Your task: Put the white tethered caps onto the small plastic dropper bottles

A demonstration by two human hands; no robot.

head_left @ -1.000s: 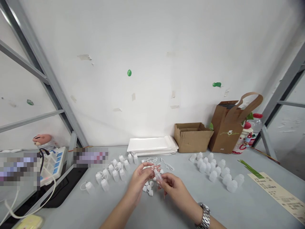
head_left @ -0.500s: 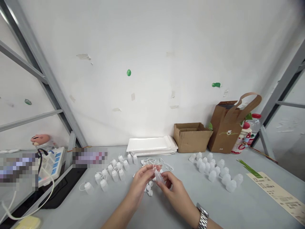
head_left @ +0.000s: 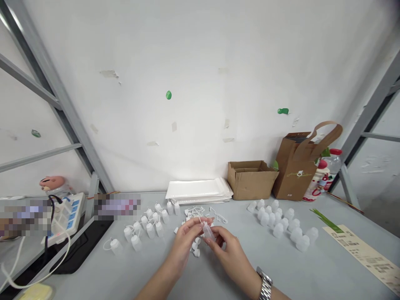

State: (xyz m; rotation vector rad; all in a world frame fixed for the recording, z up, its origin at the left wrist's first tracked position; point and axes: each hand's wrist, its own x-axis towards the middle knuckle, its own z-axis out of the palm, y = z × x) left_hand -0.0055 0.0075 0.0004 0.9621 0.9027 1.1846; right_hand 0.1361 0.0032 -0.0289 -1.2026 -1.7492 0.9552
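A small translucent squeeze bottle (head_left: pixel 208 231) is held tilted between my two hands above the grey table. My left hand (head_left: pixel 186 238) is closed, its fingertips pinching the bottle's top end. Around the body, my right hand (head_left: pixel 225 246) is closed with thumb and fingers. Loose white caps (head_left: pixel 196 246) lie just beneath, partly hidden by my hands. White looped straps (head_left: pixel 194 211) are heaped behind them. To the left stand several bottles with white caps and straps (head_left: pixel 136 242). Several uncapped translucent bottles (head_left: pixel 278 230) are grouped on the right.
White flat envelopes (head_left: pixel 198 190) are stacked against the wall beside an open cardboard box (head_left: pixel 251 183) and a brown paper bag (head_left: pixel 293 175). A printed paper strip (head_left: pixel 362 252) lies at right. At left are a black mat (head_left: pixel 81 246) and a power strip (head_left: pixel 71 218).
The bottle has turned slightly more upright between my fingers. Both hands stay in nearly the same place, and the other bottles have not moved.
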